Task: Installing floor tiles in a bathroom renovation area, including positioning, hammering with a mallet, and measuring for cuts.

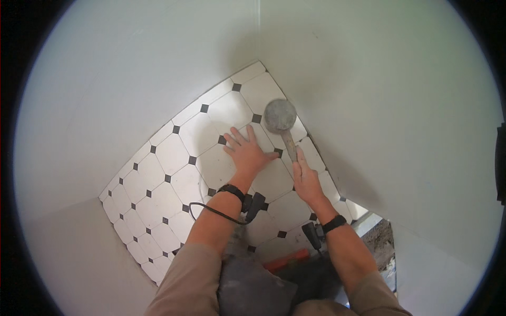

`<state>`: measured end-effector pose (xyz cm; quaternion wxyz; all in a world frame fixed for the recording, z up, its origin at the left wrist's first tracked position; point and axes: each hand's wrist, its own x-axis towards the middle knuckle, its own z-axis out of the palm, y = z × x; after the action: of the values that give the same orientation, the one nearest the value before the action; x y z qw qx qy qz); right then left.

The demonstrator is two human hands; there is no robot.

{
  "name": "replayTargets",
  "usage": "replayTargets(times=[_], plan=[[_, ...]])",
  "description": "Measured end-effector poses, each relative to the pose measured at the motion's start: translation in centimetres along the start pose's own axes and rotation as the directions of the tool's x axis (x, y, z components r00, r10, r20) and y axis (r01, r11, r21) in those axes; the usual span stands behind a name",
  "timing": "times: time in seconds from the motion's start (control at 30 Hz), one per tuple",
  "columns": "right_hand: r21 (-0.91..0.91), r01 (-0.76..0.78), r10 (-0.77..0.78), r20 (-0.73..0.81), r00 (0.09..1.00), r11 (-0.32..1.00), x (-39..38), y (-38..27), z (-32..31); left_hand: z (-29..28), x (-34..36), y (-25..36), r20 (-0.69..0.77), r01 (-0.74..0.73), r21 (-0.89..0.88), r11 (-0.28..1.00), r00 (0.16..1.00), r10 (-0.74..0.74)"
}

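Note:
My left hand [247, 152] lies with fingers spread on white octagonal floor tiles [166, 145] dotted with small black diamond insets. My right hand [310, 184] grips the pale handle of a grey rubber mallet [279, 115]. The mallet's round head is over the tiles near their right edge, right of my left hand; I cannot tell whether it touches them. Both my wrists carry black straps with small black devices, the left one with a looped cable.
Plain pale walls [390, 105] meet at the corner beyond the tiles and border both sides. A long red object [287, 259] lies low near my knees. At the lower right, a rough brown patch [378, 247] shows beside the tile edge.

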<state>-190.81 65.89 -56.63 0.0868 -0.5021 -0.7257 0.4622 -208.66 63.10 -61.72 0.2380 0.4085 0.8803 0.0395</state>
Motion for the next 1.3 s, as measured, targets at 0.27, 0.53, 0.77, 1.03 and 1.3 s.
replayTargets(times=[0.27, 0.53, 0.77, 1.03, 1.3], plan=[[-0.06, 0.011, -0.015, -0.068, 0.998, 0.998, -0.6, 2.9, 0.8, 0.8, -0.2, -1.7, -0.003, -0.052, 0.001, 0.999, 0.999, 0.052], [-0.091, -0.087, 0.091, 0.045, 0.995, 0.992, -1.1, 0.5, 0.4, 1.7, -0.5, -4.0, -0.044, -0.196, -0.002, 0.981, 0.98, 0.196], [-0.046, 0.006, -0.006, 0.011, 1.0, 0.999, -1.7, 0.0, 0.7, 2.0, -1.2, -5.4, -0.086, -0.203, -0.002, 0.979, 0.976, 0.202], [-0.261, 0.052, -0.03, 0.089, 0.996, 0.964, -0.8, 2.7, 0.1, 1.8, -1.4, -8.3, -0.079, -0.191, -0.021, 0.981, 0.979, 0.189], [-0.11, 0.043, -0.042, 0.012, 0.999, 0.993, -2.3, 0.6, 0.8, 0.9, -1.6, -7.9, -0.118, -0.223, -0.009, 0.975, 0.968, 0.221]])
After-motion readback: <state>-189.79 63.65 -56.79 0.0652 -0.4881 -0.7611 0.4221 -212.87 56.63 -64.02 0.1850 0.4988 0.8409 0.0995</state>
